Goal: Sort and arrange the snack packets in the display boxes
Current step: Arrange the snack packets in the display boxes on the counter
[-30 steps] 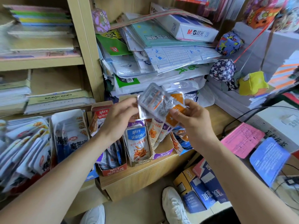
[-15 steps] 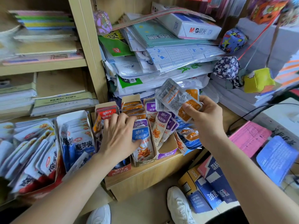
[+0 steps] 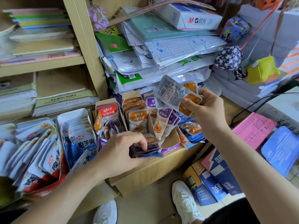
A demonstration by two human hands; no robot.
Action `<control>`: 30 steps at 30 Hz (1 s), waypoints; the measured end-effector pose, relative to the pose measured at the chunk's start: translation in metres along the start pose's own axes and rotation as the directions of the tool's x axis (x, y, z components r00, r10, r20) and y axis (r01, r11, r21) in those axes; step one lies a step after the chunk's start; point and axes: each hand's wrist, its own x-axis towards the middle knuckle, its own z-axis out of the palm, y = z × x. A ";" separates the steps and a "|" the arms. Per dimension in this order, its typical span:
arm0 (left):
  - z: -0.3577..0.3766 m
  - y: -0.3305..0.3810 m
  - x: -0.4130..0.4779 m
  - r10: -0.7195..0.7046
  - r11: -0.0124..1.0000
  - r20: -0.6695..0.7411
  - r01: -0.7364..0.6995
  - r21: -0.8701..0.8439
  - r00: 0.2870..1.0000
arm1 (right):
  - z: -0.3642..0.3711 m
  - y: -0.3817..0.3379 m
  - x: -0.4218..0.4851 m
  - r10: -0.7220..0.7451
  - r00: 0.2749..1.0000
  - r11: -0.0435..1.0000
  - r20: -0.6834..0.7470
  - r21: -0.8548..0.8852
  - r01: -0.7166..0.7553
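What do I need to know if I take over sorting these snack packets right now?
Left hand: grips a stack of dark packets at the front of the boxes.
Right hand: holds orange packets above the purple box.
Done: orange box looks neatly filled.
Left: red box is mixed; blue packets lie jumbled right of the purple box.

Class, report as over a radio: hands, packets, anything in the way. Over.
Left hand grips a stack of dark packets at the purple box front. Right hand holds orange packets above it. Loose blue packets lie beside the box.
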 end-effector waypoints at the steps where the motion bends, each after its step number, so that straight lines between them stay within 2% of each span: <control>1: 0.000 -0.001 -0.002 0.033 0.999 0.029 -0.033 0.015 0.999 | 0.000 0.000 0.000 -0.005 1.000 1.000 0.009 -0.013 0.005; 4: -0.001 -0.002 -0.007 0.130 0.990 0.100 -0.134 0.034 0.986 | 0.003 -0.001 -0.001 -0.009 0.998 0.998 0.067 -0.059 0.013; 6: -0.003 -0.004 -0.011 0.147 0.986 0.124 -0.155 0.054 0.981 | 0.006 -0.002 -0.002 -0.026 0.993 0.996 0.115 -0.085 0.036; 11: -0.003 -0.004 -0.010 0.170 0.974 0.050 -0.176 0.140 0.984 | 0.015 -0.003 -0.004 -0.115 0.960 0.974 0.254 -0.163 0.160; 15: -0.002 -0.004 -0.009 0.173 0.963 0.072 -0.184 0.196 0.982 | 0.023 0.000 -0.004 -0.172 0.934 0.921 0.314 -0.285 0.265; 18: -0.005 -0.002 -0.010 0.147 0.965 0.097 -0.165 0.206 0.984 | 0.028 0.002 -0.004 -0.197 0.932 0.898 0.305 -0.326 0.296; 21: -0.014 -0.002 -0.006 0.110 0.976 0.102 -0.127 0.178 0.989 | 0.026 0.006 -0.001 -0.195 0.947 0.919 0.254 -0.291 0.267; 25: -0.016 -0.002 0.000 0.077 0.973 0.190 -0.115 0.200 0.979 | 0.022 0.005 0.001 -0.186 0.956 0.927 0.228 -0.282 0.248; 30: -0.009 0.004 -0.007 0.114 0.961 0.188 -0.156 0.229 0.976 | 0.023 -0.001 -0.002 -0.192 0.923 0.925 0.333 -0.252 0.283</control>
